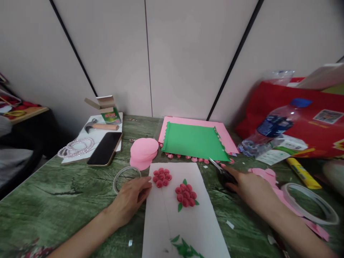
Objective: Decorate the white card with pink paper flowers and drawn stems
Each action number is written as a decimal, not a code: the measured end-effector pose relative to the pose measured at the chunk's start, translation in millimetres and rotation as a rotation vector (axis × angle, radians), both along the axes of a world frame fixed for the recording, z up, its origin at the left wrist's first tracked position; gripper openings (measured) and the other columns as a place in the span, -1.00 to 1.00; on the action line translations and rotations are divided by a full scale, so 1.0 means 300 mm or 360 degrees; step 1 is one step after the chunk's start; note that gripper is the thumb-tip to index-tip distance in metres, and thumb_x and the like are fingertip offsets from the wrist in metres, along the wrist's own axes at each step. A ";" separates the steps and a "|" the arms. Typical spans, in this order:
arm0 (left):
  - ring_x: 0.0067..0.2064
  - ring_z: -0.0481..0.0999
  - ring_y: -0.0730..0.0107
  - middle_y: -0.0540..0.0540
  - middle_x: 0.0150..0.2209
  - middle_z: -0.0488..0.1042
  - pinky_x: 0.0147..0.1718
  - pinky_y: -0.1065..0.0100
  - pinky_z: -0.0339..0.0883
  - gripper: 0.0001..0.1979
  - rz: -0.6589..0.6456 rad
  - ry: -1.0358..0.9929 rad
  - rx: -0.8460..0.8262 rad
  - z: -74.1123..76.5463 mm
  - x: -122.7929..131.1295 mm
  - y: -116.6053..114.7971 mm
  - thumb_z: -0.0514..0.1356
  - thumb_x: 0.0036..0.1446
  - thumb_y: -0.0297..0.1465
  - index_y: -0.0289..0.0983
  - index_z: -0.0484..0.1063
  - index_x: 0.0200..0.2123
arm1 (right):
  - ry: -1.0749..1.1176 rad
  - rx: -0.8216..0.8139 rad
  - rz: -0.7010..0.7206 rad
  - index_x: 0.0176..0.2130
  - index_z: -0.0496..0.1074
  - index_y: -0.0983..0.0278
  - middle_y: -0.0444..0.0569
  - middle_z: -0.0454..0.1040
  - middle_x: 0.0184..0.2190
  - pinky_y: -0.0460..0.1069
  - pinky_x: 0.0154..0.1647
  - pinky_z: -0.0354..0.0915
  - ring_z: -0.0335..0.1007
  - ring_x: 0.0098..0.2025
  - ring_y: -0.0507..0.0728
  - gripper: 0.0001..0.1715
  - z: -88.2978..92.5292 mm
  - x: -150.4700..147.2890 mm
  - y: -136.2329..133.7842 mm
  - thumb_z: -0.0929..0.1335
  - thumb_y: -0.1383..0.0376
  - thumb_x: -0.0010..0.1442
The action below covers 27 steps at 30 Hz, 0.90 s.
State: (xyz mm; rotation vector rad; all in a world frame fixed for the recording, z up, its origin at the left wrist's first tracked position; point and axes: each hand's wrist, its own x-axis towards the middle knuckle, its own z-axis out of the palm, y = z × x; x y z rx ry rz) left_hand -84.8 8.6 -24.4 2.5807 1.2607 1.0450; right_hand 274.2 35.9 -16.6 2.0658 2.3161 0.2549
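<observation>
A white sheet [166, 222] lies in front of me, with two clusters of rolled pink paper flowers, the left one [162, 178] plain and the right one [186, 194] edged with green paper leaves. Several loose green leaves [185, 247] lie lower on the sheet. My left hand [131, 195] rests at the sheet's left edge, fingertips beside the left flower cluster and thumb apart from the fingers; it holds nothing that I can see. A tape roll [115, 182] lies partly behind it. My right hand [245, 184] grips a pair of scissors [221, 171], blades pointing up-left; their handles are mostly covered.
Green card [193, 141] lies on pink sheets [228, 138], with pink rolls along its edge. Pink paper circles [144, 148], a phone [105, 148], a hammer [103, 126] and beads [77, 147] are left. Right stand a bottle [276, 123], glue stick [303, 173] and another tape roll [331, 215].
</observation>
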 end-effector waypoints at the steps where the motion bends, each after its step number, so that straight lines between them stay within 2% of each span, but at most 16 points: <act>1: -0.34 0.55 0.34 -0.04 -0.35 0.55 -0.34 0.36 0.41 -0.85 -0.0006 0.0024 -0.0020 0.005 0.005 0.002 0.10 0.11 -0.50 -0.20 0.40 -0.25 | -0.0006 0.0027 0.0026 -0.01 0.41 0.22 0.01 0.53 -0.51 -0.06 -0.58 0.09 0.46 -0.47 0.24 -0.50 -0.006 0.004 0.000 0.38 0.29 0.00; 7: -0.36 0.52 0.35 -0.06 -0.34 0.54 -0.38 0.39 0.40 -0.78 -0.0126 0.0173 -0.0097 0.013 0.011 0.010 0.03 0.16 -0.52 -0.20 0.38 -0.17 | 0.0008 0.0096 0.0075 -0.01 0.40 0.26 0.02 0.49 -0.54 -0.05 -0.61 0.09 0.43 -0.54 0.23 -0.56 -0.029 0.017 -0.003 0.30 0.30 0.09; 16: -0.16 0.48 0.32 -0.14 -0.15 0.48 -0.14 0.30 0.38 -0.55 -0.0307 0.0362 -0.0094 -0.061 -0.038 0.023 -0.02 0.17 -0.60 -0.21 0.14 0.11 | 0.0319 0.0199 0.0194 -0.01 0.37 0.35 0.12 0.52 -0.37 0.03 -0.47 0.28 0.45 -0.44 0.22 -0.56 -0.049 0.023 -0.027 0.19 0.26 0.16; 23: -0.26 0.47 0.34 -0.10 -0.29 0.46 -0.22 0.31 0.40 -0.59 -0.0388 0.0373 -0.0107 -0.017 -0.017 0.027 -0.05 0.16 -0.62 -0.23 0.18 0.07 | 0.0393 0.0162 0.0236 -0.12 0.41 0.29 0.08 0.54 -0.32 0.01 -0.47 0.33 0.48 -0.41 0.21 -0.66 -0.048 -0.007 -0.089 0.23 0.26 0.12; 27: -0.27 0.48 0.32 -0.11 -0.31 0.46 -0.24 0.28 0.40 -0.56 -0.0418 0.0403 -0.0092 -0.013 -0.017 0.030 -0.07 0.15 -0.64 -0.26 0.13 0.09 | 0.0404 0.0192 0.0240 -0.12 0.41 0.30 0.09 0.55 -0.34 0.02 -0.45 0.35 0.49 -0.41 0.21 -0.65 -0.061 -0.007 -0.096 0.24 0.27 0.10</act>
